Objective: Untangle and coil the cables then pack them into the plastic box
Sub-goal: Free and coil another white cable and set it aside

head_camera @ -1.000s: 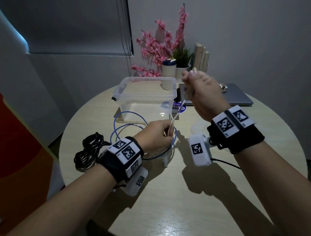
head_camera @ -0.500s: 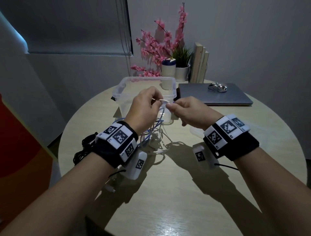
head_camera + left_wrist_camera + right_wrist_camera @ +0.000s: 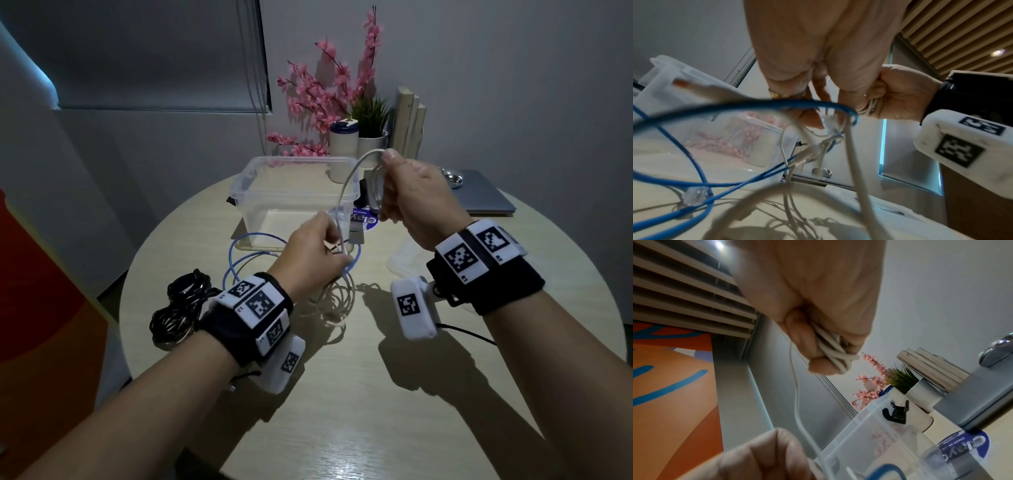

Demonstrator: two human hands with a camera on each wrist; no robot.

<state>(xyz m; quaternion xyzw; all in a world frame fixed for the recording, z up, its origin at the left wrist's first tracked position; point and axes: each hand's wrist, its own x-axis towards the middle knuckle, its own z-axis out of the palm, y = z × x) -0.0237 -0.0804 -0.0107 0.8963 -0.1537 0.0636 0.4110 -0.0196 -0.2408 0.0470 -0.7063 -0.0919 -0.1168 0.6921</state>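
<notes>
Right hand [image 3: 416, 202] raised, fingers curled tight round several loops of thin white cable [image 3: 346, 185]; a free run arcs down from its thumb to the left hand [image 3: 313, 255], whose fingertips pinch it. Below the left fingers, slack white loops and a blue round cable [image 3: 239, 260] lie on the table. Clear rectangular plastic box [image 3: 294, 192] stands just beyond both sets of fingers.

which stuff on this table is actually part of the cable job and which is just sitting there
Part of the job:
- white cable, loops bunched in the right hand, left hand pinching the strand
- blue cable on the table
- black cable, bundled at the left edge
- clear plastic box

Just lying about:
- laptop with mouse
- pink flowers
- potted plant
- white tumbler
- books
</notes>
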